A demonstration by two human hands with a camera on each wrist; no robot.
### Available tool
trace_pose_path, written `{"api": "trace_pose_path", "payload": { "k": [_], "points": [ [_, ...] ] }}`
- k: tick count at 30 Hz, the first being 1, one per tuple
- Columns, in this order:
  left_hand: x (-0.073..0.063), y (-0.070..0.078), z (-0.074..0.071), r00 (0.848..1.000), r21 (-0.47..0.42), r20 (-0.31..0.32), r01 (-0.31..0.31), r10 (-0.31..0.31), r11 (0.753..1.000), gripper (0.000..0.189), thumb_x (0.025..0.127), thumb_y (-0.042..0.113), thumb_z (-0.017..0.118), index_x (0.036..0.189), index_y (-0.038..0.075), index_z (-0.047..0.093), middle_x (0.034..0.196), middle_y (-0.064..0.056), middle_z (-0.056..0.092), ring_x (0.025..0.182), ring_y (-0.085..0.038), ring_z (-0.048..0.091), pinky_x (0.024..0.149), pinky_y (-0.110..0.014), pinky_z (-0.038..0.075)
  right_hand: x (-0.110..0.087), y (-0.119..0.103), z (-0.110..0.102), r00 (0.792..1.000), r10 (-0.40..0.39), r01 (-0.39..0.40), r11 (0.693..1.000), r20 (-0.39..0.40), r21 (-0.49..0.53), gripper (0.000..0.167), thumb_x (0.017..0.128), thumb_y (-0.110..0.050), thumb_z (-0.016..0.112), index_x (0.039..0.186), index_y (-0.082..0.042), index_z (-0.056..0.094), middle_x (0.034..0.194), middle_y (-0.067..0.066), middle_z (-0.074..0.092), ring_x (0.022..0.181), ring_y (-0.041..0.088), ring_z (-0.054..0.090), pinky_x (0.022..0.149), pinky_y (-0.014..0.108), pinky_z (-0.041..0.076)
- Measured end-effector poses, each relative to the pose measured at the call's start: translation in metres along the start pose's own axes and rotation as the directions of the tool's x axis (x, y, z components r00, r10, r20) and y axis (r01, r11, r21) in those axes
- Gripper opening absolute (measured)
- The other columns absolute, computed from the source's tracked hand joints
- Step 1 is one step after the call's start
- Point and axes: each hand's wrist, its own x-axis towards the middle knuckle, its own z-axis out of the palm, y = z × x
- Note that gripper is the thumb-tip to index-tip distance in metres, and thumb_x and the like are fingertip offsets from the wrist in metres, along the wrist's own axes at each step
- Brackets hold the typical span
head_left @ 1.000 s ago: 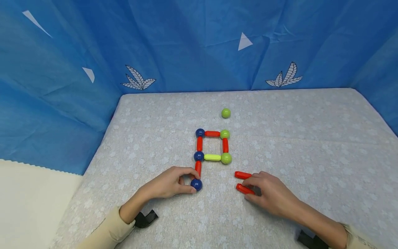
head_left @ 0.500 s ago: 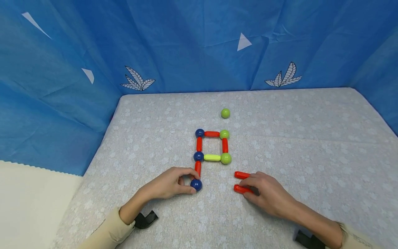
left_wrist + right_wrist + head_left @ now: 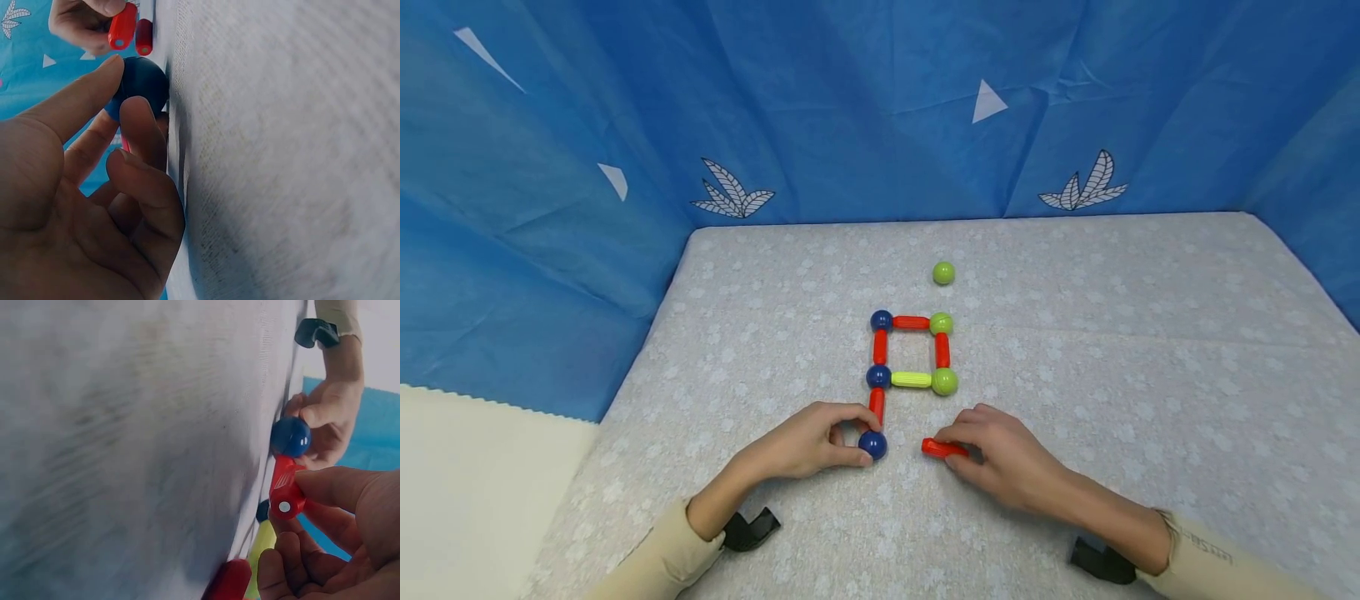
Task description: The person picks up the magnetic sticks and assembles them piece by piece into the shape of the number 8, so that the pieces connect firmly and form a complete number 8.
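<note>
My left hand (image 3: 808, 442) pinches a blue ball (image 3: 872, 445) between thumb and fingers. That ball sits at the near end of a red rod (image 3: 877, 407), which runs up to another blue ball (image 3: 878, 377). To the right, my right hand (image 3: 1003, 458) pinches a loose red rod (image 3: 942, 448), its free end pointing toward the left hand's ball with a gap between them. A second loose red rod (image 3: 230, 581) lies on the cloth in the right wrist view; the right hand hides it in the head view.
Beyond the hands, red rods, a yellow-green rod (image 3: 912, 380), blue balls and green balls (image 3: 944, 382) form a square on the patterned tablecloth (image 3: 1112, 333). A single green ball (image 3: 943, 272) lies apart behind it. A blue curtain (image 3: 880, 108) hangs at the back.
My right hand has moved left with the red rod, closer to the blue ball. The other loose red rod is now hidden in the head view. My left hand has stayed put.
</note>
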Motion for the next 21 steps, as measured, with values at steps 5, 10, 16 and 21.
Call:
{"api": "trace_pose_path", "payload": {
  "k": [5,10,16,21],
  "points": [
    [0.0,0.0,0.0,1.0,-0.007,-0.002,0.005,-0.005,1.0,0.03,0.086,0.028,0.079,0.114,0.026,0.067,0.1,0.01,0.062,0.061,-0.008,0.057,0.058,-0.026,0.048,0.011,-0.005,0.007,0.999,-0.026,0.027,1.0,0.018,-0.013,0.02,0.086,-0.01,0.075,0.105,-0.016,0.076,0.089,-0.014,0.062,0.085,0.007,0.053,0.071,0.026,0.046],
    [0.0,-0.001,0.0,1.0,-0.012,-0.004,0.003,-0.003,1.0,0.03,0.086,0.028,0.079,0.113,0.026,0.067,0.099,0.01,0.062,0.061,-0.008,0.057,0.058,-0.026,0.048,0.022,-0.011,0.011,0.998,-0.038,0.039,0.999,0.041,-0.032,0.02,0.086,-0.009,0.074,0.106,-0.015,0.075,0.089,-0.012,0.062,0.086,0.008,0.053,0.075,0.028,0.048],
    [0.001,-0.002,0.0,1.0,-0.027,0.001,-0.004,0.004,1.0,0.029,0.086,0.028,0.079,0.112,0.027,0.067,0.1,0.01,0.063,0.06,-0.008,0.057,0.058,-0.026,0.048,0.03,-0.015,0.014,0.997,-0.037,0.04,0.998,0.063,-0.047,0.02,0.087,-0.009,0.073,0.107,-0.014,0.075,0.09,-0.011,0.062,0.084,0.007,0.053,0.076,0.029,0.048],
    [0.001,-0.003,0.0,1.0,-0.03,0.001,0.0,0.0,1.0,0.029,0.086,0.029,0.079,0.112,0.027,0.067,0.1,0.01,0.063,0.06,-0.009,0.057,0.057,-0.026,0.048,0.032,-0.016,0.014,0.996,-0.029,0.033,0.999,0.083,-0.041,0.02,0.088,-0.01,0.073,0.108,-0.013,0.075,0.091,-0.01,0.063,0.085,0.008,0.053,0.076,0.029,0.048]
  ]
}}
